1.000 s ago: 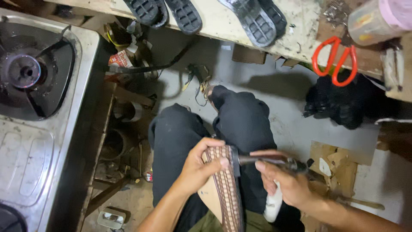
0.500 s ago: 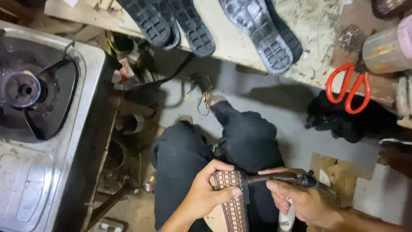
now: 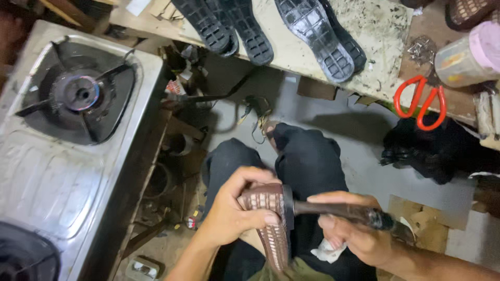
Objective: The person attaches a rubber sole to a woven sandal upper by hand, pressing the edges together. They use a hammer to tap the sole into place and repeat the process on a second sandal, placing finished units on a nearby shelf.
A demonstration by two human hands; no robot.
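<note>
Firmly, left hand (image 3: 229, 221) grips ribbed brown sandal upper (image 3: 271, 218).

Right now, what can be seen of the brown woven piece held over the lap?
The brown woven piece is a long, narrow strip with a braided, ribbed surface that looks like leather. It runs from between the hands down towards the bottom edge, over dark trousers. The left hand grips its upper end, thumb across the front. A dark-handled tool, held in the right hand, presses against its right side. Its lower end is cut off.
</note>
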